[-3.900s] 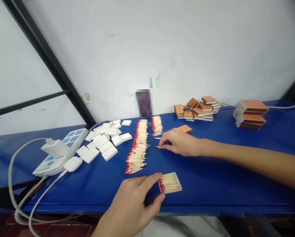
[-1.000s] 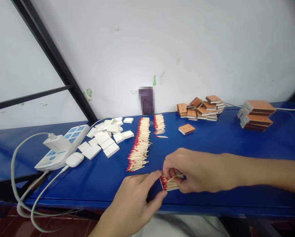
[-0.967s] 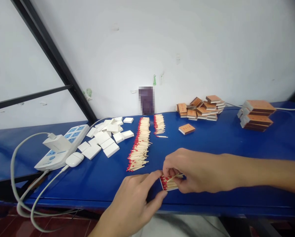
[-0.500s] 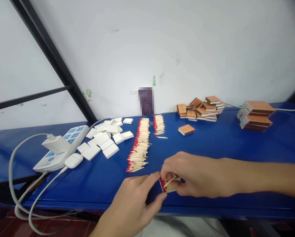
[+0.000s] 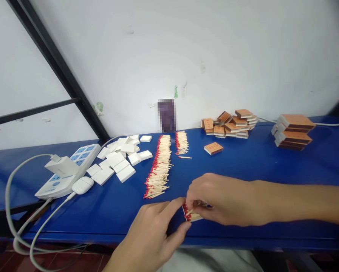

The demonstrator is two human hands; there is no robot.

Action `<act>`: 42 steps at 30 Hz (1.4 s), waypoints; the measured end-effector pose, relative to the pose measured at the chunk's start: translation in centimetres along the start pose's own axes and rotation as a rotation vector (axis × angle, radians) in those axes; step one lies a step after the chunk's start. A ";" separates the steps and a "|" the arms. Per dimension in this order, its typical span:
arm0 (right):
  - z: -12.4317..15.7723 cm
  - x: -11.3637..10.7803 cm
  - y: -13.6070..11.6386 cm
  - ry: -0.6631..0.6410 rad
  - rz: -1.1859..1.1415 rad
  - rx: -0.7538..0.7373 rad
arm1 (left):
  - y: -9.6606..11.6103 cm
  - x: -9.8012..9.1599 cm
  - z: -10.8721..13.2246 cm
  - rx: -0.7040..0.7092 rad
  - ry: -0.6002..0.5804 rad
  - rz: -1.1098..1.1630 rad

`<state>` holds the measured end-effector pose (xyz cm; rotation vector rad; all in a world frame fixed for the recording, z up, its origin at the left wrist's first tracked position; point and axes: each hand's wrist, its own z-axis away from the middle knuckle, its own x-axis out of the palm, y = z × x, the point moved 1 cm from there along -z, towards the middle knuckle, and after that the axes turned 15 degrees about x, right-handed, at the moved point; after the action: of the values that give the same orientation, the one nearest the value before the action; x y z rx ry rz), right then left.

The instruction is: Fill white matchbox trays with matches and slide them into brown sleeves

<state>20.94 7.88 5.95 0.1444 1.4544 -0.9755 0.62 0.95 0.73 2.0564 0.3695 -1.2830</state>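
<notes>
Near the front edge of the blue table lies a small white matchbox tray [image 5: 192, 220] with red-headed matches inside. My left hand [image 5: 154, 230] steadies its left end, index finger at the far corner and thumb at the near one. Over the tray, the fingers of my right hand [image 5: 210, 200] are closed on a match [image 5: 191, 211], which slants across the others; the hand hides the tray's right end. A long row of loose matches [image 5: 160, 166] lies just beyond my left hand. Behind it to the right is a shorter row of matches [image 5: 182, 142].
White empty-looking trays [image 5: 119, 153] are heaped at left, beside a power strip [image 5: 81, 155] with cables and a white charging case [image 5: 82, 185]. A single orange matchbox [image 5: 214, 148] lies before a matchbox pile [image 5: 231, 124]; stacked matchboxes [image 5: 295, 132] stand at far right.
My right fingers have shifted slightly left and lower over the tray, covering more of the match. My left hand keeps its place. The view has moved slightly.
</notes>
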 end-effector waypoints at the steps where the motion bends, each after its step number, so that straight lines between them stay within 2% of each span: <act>1: 0.0 0.0 0.0 0.008 0.013 -0.008 | 0.0 0.0 0.0 0.000 0.000 -0.001; 12: 0.2 -0.7 0.4 0.052 -0.056 -0.014 | 0.2 -0.2 -0.1 0.007 0.014 -0.022; 18: -0.1 -0.2 0.2 0.036 -0.085 0.012 | 0.1 -0.1 -0.1 0.018 0.012 -0.018; 42: 0.1 -0.8 0.6 0.038 0.013 -0.006 | 0.1 0.0 0.1 0.029 0.053 -0.083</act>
<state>21.55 8.63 6.38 0.1684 1.4891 -0.9629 0.59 0.78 0.72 2.1220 0.4674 -1.2919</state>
